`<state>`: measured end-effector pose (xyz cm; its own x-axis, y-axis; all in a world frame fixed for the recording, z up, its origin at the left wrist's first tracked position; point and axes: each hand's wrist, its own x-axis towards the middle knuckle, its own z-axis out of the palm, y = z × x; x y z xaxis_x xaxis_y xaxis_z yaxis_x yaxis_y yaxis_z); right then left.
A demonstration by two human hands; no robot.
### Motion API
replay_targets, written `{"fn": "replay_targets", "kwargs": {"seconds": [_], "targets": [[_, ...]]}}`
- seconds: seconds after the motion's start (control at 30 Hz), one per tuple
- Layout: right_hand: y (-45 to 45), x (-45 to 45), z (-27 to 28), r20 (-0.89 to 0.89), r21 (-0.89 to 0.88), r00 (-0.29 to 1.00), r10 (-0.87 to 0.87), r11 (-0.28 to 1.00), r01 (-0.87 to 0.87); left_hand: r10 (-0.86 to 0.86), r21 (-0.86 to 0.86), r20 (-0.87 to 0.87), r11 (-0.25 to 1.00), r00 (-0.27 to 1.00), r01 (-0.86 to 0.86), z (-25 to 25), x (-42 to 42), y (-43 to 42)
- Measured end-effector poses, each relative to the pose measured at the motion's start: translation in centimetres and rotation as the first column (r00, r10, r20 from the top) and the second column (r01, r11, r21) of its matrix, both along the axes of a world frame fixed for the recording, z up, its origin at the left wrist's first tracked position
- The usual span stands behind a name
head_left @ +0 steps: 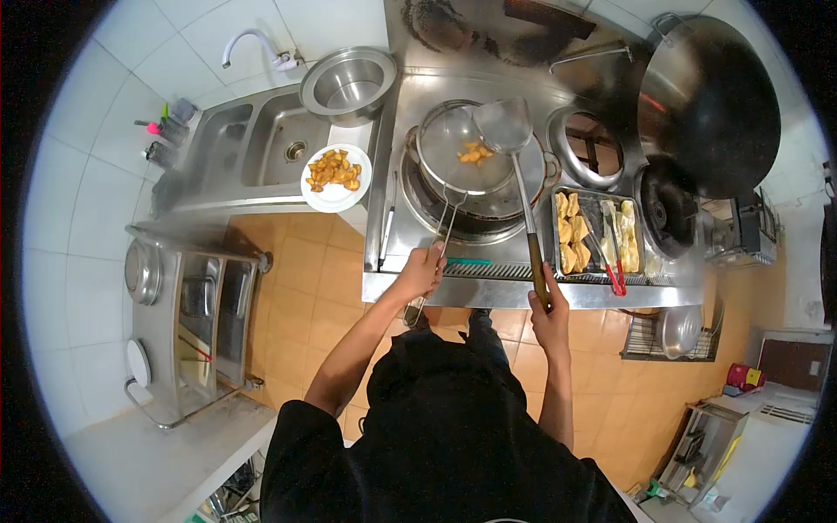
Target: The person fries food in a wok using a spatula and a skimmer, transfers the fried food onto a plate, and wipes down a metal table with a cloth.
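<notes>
Black-clad shoulders (331, 453) are looming closest as the left hand (420, 273) is clenching the strainer (438, 159) and the right hand (550, 321) is gripping the spatula (504, 126), with golden pieces (475, 154) sitting in the strainer over the wok (499, 204), toward the back edge of the steel bench (410, 260).

Fairly bright, even light covers the silver stainless-steel worktop (488, 289), with pale glare along its front edge. Dull sheen marks the large, dark, round metal wok (724, 113) by its back right corner. The black fabric shirt (436, 427) shows little detail. Fisheye distortion bends the white square wall tiles (78, 200); black fills the corners.
</notes>
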<state>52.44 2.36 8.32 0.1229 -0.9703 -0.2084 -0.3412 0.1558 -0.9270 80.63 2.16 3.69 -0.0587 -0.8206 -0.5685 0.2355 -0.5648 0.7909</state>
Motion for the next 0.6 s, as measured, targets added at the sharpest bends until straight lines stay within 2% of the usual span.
{"fn": "replay_targets", "kwargs": {"seconds": [0.07, 0.13, 0.17, 0.2, 0.27, 0.3, 0.47, 0.53, 0.6], "targets": [[-0.3, -0.2, -0.2, -0.028, -0.004, 1.0, 0.004, 1.0, -0.004, -0.014, -0.053, 0.021, 0.998, 1.0, 0.015, -0.3, 0.4, -0.1], [-0.3, 0.0, 0.2, -0.051, 0.009, 0.999, 0.0, 1.0, 0.0, -0.097, -0.019, 0.059, 0.995, 0.994, 0.098, 0.3, 1.0, -0.3], [-0.2, 0.0, 0.5, -0.021, 0.05, 1.0, -0.014, 0.999, 0.015, -0.052, 0.019, -0.02, 0.998, 0.998, 0.053, 0.5, 0.4, -0.3], [-0.3, 0.0, 0.8, 0.006, 0.088, 1.0, -0.027, 0.996, 0.026, -0.05, 0.023, -0.022, 0.998, 0.999, 0.05, 0.3, 0.1, 0.1], [-0.9, -0.8, -0.2, -0.021, 0.045, 1.0, -0.003, 0.999, 0.004, -0.056, -0.023, 0.038, 0.998, 0.998, 0.056, -0.3, -0.1, 0.1], [-1.1, -0.7, -0.2, -0.045, 0.013, 0.999, 0.011, 1.0, -0.01, -0.086, -0.018, 0.01, 0.996, 0.996, 0.086, -0.2, 0.3, -0.1], [-2.2, -1.5, 0.0, -0.009, 0.029, 1.0, 0.017, 0.999, -0.017, -0.049, -0.011, -0.004, 0.999, 0.999, 0.049, -1.0, -0.8, 0.4], [-2.7, -1.8, 0.7, -0.001, 0.105, 0.999, 0.035, 0.994, -0.034, -0.03, 0.059, 0.014, 0.998, 0.999, 0.029, -0.5, -0.8, 0.3], [-3.3, -2.3, 0.1, -0.011, 0.043, 0.998, 0.066, 0.997, -0.066, -0.038, 0.021, 0.047, 0.999, 0.998, 0.037, -0.9, -1.1, 0.9]]}}
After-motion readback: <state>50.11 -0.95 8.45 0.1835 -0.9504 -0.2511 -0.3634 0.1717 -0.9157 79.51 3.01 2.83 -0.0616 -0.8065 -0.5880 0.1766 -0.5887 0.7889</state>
